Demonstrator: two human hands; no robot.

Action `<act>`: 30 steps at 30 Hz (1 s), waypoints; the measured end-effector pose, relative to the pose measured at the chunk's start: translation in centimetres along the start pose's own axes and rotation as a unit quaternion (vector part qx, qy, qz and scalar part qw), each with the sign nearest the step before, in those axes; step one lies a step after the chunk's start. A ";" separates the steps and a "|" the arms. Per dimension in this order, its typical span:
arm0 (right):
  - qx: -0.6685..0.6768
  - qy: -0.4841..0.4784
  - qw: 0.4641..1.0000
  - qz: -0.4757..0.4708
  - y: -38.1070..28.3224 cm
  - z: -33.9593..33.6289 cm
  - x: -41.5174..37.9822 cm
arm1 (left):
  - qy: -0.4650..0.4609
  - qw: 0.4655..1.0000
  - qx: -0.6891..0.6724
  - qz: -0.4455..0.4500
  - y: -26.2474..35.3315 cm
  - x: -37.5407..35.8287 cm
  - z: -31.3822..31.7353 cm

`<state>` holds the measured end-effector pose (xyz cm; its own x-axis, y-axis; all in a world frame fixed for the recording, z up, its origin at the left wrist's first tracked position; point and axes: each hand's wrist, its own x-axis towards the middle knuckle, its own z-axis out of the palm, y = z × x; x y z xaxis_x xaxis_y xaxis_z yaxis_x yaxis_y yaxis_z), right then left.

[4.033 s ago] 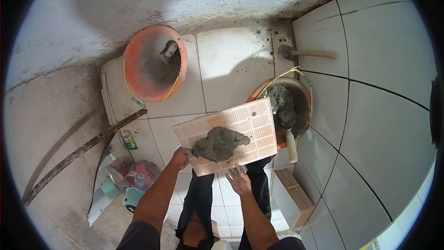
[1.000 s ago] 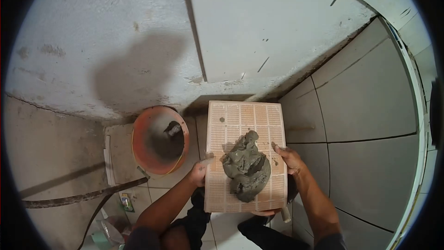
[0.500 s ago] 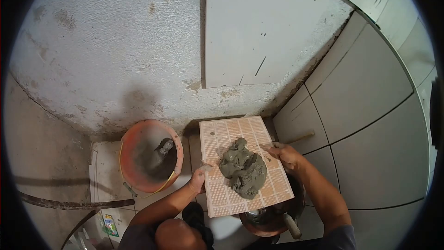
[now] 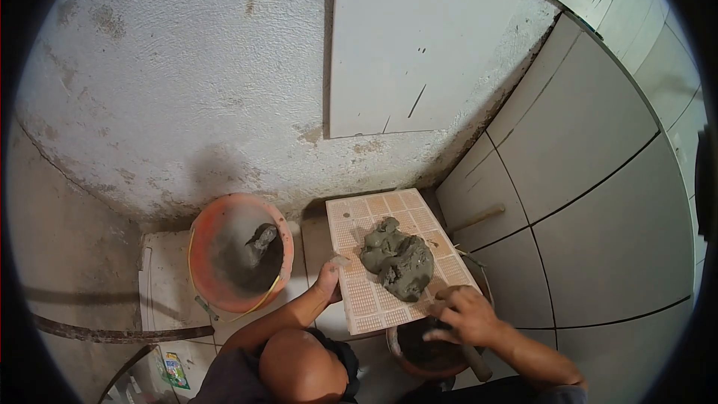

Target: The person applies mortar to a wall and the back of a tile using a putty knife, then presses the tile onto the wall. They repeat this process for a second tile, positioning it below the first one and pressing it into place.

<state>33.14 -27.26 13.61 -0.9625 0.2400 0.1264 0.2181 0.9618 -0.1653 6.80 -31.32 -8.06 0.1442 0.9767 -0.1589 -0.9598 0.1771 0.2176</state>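
Note:
A ceramic tile (image 4: pixel 363 221) is held with its ribbed tan back facing up and slightly tilted. A wet heap of grey mortar (image 4: pixel 400 262) sits in its middle. My left hand (image 4: pixel 327 282) grips the tile's left edge, thumb on top and the other fingers hidden beneath. My right hand (image 4: pixel 467 316) is at the tile's lower right corner, fingers apart and holding nothing. Just below it, a trowel handle (image 4: pixel 476 364) sticks out of a bucket (image 4: pixel 407 363) that is partly hidden under the tile.
An orange bucket (image 4: pixel 213 277) with grey residue and a mortar-covered lump stands on the left. Ahead is a rough white wall (image 4: pixel 187 90) with one large tile (image 4: pixel 404 45) on it. Grey tiles (image 4: pixel 613 232) cover the right wall. A curved dark strip (image 4: pixel 120 335) crosses at lower left.
My right hand has let go of the tile's right edge and moved down toward the trowel handle. My left hand keeps the tile, which has shifted slightly.

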 end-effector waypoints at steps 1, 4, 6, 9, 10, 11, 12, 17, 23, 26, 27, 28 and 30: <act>-0.057 0.034 0.998 -0.005 0.1 1.2 -0.2 | 0.043 0.999 0.031 -0.003 -0.1 0.0 0.8; -0.093 0.061 0.993 -0.037 1.0 2.7 0.1 | 0.099 0.991 0.090 0.002 -0.4 0.4 2.2; -0.099 0.079 0.991 -0.036 1.7 3.0 0.5 | 0.116 0.986 0.116 0.006 -0.4 0.8 2.5; -0.121 0.100 0.987 -0.031 3.2 2.8 1.7 | 0.102 0.988 0.118 -0.006 -0.1 1.7 2.7; -0.135 0.102 0.985 -0.027 3.6 2.8 2.0 | 0.078 0.994 0.080 -0.007 0.0 2.1 2.6; -0.130 0.118 0.984 -0.023 4.0 3.4 2.4 | 0.053 0.998 0.043 -0.007 0.1 2.4 2.5; -0.132 0.118 0.984 -0.025 4.2 3.8 2.5 | 0.051 0.998 0.043 -0.005 0.1 2.3 2.7; -0.125 0.128 0.982 -0.060 5.9 4.3 3.5 | 0.058 0.998 0.037 -0.010 0.3 3.7 2.5; -0.136 0.121 0.980 -0.081 6.8 2.3 6.0 | -0.028 0.996 -0.073 -0.031 0.7 5.2 1.5; -0.142 0.110 0.979 -0.096 7.7 2.3 7.5 | -0.007 0.996 -0.087 -0.011 1.0 6.5 0.6; -0.144 0.109 0.979 -0.097 8.0 2.0 8.1 | -0.009 0.996 -0.088 -0.012 1.3 6.9 0.5; -0.140 0.103 0.980 -0.100 8.2 1.8 8.7 | -0.031 0.996 -0.086 -0.004 1.6 7.3 0.4; -0.139 0.095 0.980 -0.104 8.4 1.5 9.7 | -0.055 0.995 -0.087 0.004 2.4 7.7 1.1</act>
<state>25.41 -17.08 12.00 -0.9494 0.0304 0.3127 0.0817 0.9850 0.1521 5.89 -23.27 -7.66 0.1527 0.9871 -0.0484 -0.9868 0.1550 0.0474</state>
